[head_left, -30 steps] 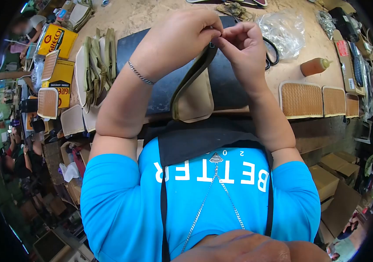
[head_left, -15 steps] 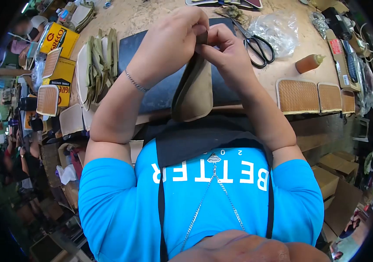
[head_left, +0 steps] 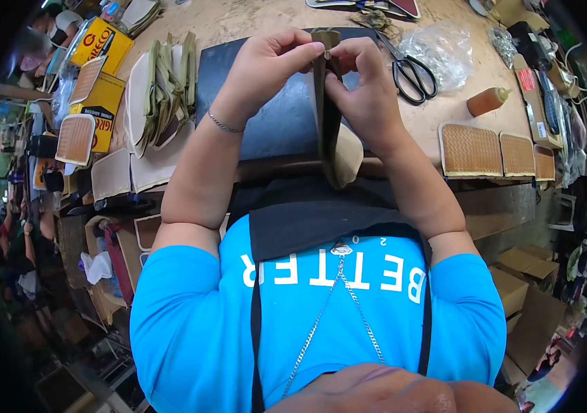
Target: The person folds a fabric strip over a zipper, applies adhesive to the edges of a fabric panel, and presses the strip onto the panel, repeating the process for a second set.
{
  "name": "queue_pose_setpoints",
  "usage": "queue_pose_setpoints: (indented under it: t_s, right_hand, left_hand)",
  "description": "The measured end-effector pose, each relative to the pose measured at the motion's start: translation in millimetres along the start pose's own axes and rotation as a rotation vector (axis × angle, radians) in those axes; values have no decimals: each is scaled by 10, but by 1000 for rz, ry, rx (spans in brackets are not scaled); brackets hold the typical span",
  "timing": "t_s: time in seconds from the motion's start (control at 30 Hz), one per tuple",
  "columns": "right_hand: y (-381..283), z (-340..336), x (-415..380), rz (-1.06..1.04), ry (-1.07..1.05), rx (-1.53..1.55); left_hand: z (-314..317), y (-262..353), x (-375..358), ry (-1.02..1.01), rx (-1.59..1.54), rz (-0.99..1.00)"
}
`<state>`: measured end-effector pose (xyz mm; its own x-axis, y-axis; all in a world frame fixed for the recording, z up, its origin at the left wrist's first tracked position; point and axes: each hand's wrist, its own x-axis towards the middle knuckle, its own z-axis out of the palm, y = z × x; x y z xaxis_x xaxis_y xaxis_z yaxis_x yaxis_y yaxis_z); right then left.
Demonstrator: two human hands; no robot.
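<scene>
My left hand (head_left: 266, 65) and my right hand (head_left: 362, 79) both pinch the top edge of an olive and beige bag piece (head_left: 331, 131), which hangs edge-on between them over a dark mat (head_left: 273, 124). The fingertips of both hands meet at its upper rim, where a small metal fitting shows. A thin bracelet sits on my left wrist.
Black scissors (head_left: 414, 72), a clear plastic bag (head_left: 444, 45) and an orange glue bottle (head_left: 489, 102) lie right of the mat. Woven panels (head_left: 472, 150) line the table edge. A stack of olive bag pieces (head_left: 162, 86) and yellow boxes (head_left: 104, 45) stand left. Cardboard boxes (head_left: 520, 275) sit below.
The bag piece has turned from lying flat-faced to hanging edge-on, and both hands shifted down and nearer to me while keeping hold of its top.
</scene>
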<state>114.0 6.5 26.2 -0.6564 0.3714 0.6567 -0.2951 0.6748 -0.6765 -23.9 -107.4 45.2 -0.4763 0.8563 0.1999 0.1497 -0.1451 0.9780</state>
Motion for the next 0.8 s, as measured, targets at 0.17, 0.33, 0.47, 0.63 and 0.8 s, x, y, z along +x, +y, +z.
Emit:
queue_pose_setpoints:
  t_s: [0.17, 0.33, 0.47, 0.63, 0.8]
  right_hand:
    - [84, 49, -14, -175, -61, -122]
    - [38, 113, -55, -176, -114, -262]
    - [130, 122, -49, -356, -114, -351]
    - [131, 2, 5, -558, -83, -418]
    - [25, -85, 78, -738, -85, -545]
  left_hand:
    - [30, -43, -89, 33, 3, -31]
    - [122, -263, -179, 97, -125, -61]
    - [84, -280, -218, 116, -351, -136]
    - [20, -182, -281, 128, -455, -148]
    - [77, -135, -243, 354, -442, 29]
